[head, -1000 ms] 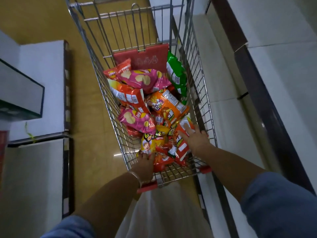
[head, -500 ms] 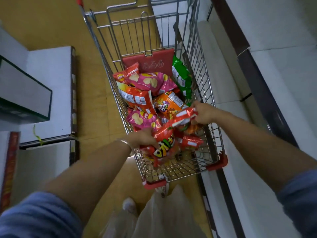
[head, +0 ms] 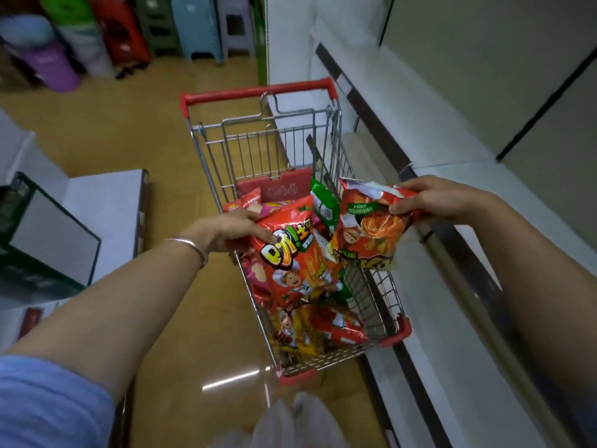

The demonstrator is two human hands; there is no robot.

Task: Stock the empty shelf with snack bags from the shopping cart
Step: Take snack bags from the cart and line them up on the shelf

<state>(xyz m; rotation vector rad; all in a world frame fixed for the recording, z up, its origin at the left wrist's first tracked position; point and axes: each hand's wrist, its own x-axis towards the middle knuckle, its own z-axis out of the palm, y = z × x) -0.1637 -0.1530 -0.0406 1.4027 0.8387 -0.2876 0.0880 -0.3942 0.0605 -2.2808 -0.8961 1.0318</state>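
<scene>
Head view takes in the shelf [head: 429,124] first: pale, bare tiers along the right, the place the snacks are meant for. Parked just beside it is the cart [head: 258,95], red handle at the far end, near end toward the person, so bags can be lifted out and swung right with little reach. More bags [head: 326,324] lie heaped in its basket, so much of the job looks undone.

Both hands are loaded, which suggests taking two at once to save trips. The left hand [head: 232,232] grips the red bag [head: 290,263] at its top edge, thumb on the front, so the bag hangs down above the heap. The right hand [head: 442,198] pinches the second bag [head: 368,231] by its crumpled top corner, fingers curled over it; that bag hangs tilted over the cart's right wall, already on the shelf side. A bracelet [head: 190,245] circles the left wrist.
</scene>
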